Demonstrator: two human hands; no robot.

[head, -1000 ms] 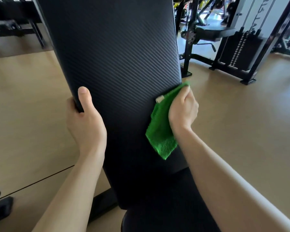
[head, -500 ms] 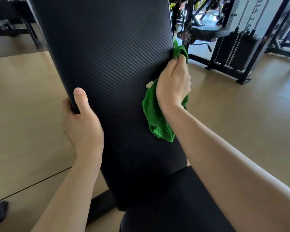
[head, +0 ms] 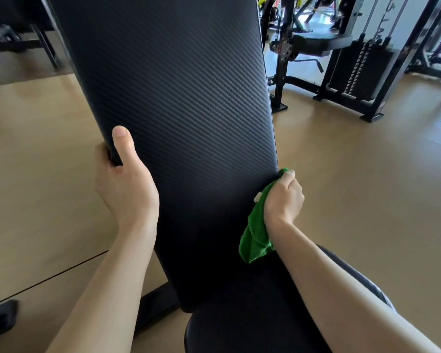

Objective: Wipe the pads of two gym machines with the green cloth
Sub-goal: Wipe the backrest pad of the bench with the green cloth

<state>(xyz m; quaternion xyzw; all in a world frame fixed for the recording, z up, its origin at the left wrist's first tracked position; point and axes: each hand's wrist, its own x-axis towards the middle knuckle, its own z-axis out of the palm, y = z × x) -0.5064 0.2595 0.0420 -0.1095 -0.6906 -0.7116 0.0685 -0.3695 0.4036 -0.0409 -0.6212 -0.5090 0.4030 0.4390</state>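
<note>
A tall black back pad (head: 178, 98) with a woven texture rises tilted in front of me. My left hand (head: 125, 182) grips its left edge, thumb on the front face. My right hand (head: 283, 200) is closed on the green cloth (head: 256, 238) and presses it against the pad's lower right edge. Most of the cloth hangs below my fist. The black seat pad (head: 239, 327) lies under my right forearm.
A cable machine with a weight stack (head: 362, 70) and a black padded seat (head: 318, 43) stands at the back right on the tan floor (head: 367, 187). A dark bench frame (head: 43, 39) is at the back left. A black foot bar (head: 155, 309) sits under the pad.
My right hand rose with the cloth along the pad's right edge, then came back down to the lower part of that edge. My left hand kept its grip.
</note>
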